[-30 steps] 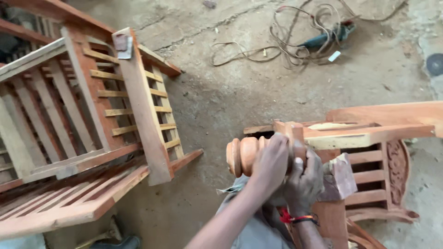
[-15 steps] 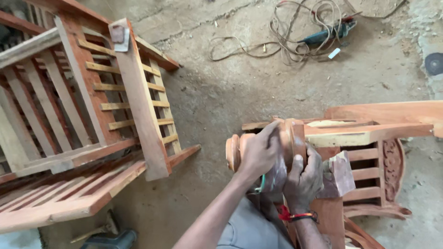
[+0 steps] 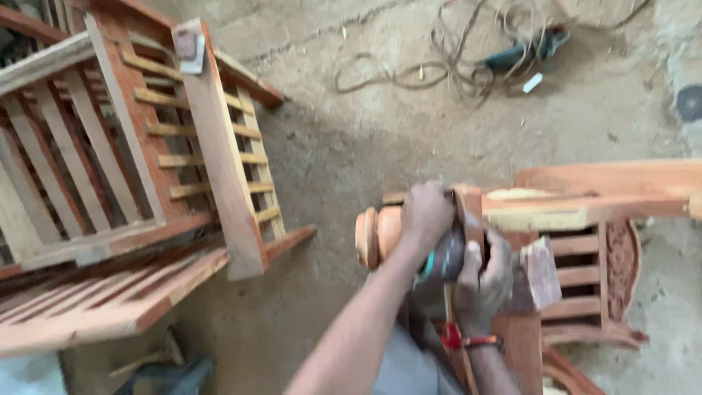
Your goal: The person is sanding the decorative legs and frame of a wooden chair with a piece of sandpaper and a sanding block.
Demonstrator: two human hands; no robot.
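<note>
Dusty concrete floor [image 3: 351, 161]. Our left hand [image 3: 426, 213] grips the turned leg [image 3: 380, 235]. Our right hand [image 3: 484, 281] clasps a dark tool [image 3: 443, 260].

Turned post [image 3: 376, 235]: bare reddish wood, matt. Slatted frame [image 3: 146, 161]: raw wood. Floor [image 3: 409, 132]: rough concrete.

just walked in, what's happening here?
A person is bent over a turned wooden leg of an unfinished chair lying on the dirt floor. The left hand presses down on the leg near its rounded end; the right hand grips a dark tool against the wood beside it, the kind too blurred to tell. A slatted wooden frame stands at the left. A power tool with tangled cord lies further back, untouched.
</note>
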